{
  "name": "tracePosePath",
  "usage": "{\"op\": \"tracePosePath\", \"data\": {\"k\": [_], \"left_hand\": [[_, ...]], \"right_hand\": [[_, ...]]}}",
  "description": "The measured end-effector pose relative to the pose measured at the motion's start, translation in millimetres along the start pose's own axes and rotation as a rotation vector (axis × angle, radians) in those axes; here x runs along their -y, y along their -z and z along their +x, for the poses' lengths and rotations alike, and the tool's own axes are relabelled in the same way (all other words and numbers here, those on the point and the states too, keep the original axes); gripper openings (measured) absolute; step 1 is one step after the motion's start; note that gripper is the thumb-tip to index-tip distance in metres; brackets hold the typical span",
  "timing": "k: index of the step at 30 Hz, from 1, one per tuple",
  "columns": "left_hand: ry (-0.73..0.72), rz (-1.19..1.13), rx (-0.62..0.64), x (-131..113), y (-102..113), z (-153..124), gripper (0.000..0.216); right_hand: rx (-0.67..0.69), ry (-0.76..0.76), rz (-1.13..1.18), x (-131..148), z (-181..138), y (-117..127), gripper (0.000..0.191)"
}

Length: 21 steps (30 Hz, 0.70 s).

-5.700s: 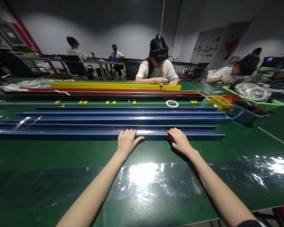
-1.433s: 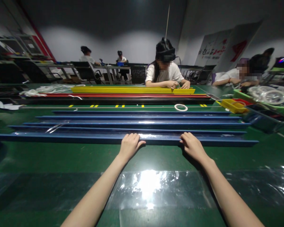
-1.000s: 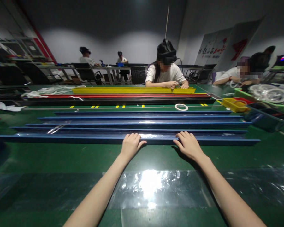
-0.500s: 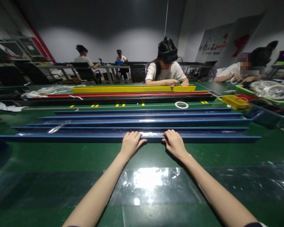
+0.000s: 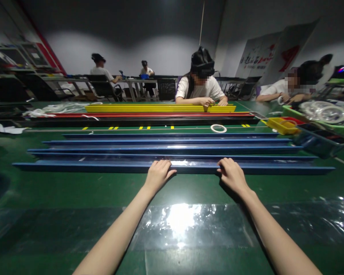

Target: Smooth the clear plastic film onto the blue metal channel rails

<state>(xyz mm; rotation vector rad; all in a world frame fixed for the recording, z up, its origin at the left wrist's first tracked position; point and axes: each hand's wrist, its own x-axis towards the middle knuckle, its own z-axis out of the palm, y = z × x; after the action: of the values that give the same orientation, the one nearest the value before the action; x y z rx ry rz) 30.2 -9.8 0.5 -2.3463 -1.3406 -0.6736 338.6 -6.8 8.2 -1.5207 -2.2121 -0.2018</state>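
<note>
Left hand (image 5: 158, 173) and right hand (image 5: 232, 175) are both on the nearest blue channel (image 5: 103, 166), near its middle and set apart from each other. On each hand the fingers hook over the channel's near wall. The left thumb rests on the outer face in a loose grip; the right thumb can't be made out. The channel lies lengthwise across the green bench (image 5: 74, 187), in front of the other blue channels (image 5: 166, 142) stacked parallel just behind it. A clear plastic sheet (image 5: 206, 225) lies flat on the bench under the forearms. Further back are a white tape ring (image 5: 218, 128), then red and yellow channels (image 5: 160, 108). A yellow bin (image 5: 281, 125) sits to the right. A person in a white shirt (image 5: 199, 88) sits opposite, hands on the yellow channel.
</note>
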Motion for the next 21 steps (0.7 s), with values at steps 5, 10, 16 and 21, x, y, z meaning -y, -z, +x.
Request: {"op": "tracePosePath", "data": {"k": [5, 10, 16, 21], "left_hand": [[0.027, 0.054, 0.008, -0.7, -1.3, -0.3, 0.034], [0.021, 0.116, 0.009, -1.4, -0.6, 0.5, 0.038], [0.018, 0.14, 0.018, -2.1, 1.0, 2.3, 0.039], [0.019, 0.137, 0.017, -2.0, 1.0, 2.8, 0.039]], "right_hand": [[0.0, 0.01, -0.013, 0.5, 0.8, 0.6, 0.008], [0.007, 0.013, -0.025, 0.1, 1.2, 0.5, 0.008], [0.023, 0.0, -0.025, 1.5, 1.5, 2.5, 0.006], [0.025, -0.007, -0.016, 1.7, 1.8, 2.5, 0.007]]}}
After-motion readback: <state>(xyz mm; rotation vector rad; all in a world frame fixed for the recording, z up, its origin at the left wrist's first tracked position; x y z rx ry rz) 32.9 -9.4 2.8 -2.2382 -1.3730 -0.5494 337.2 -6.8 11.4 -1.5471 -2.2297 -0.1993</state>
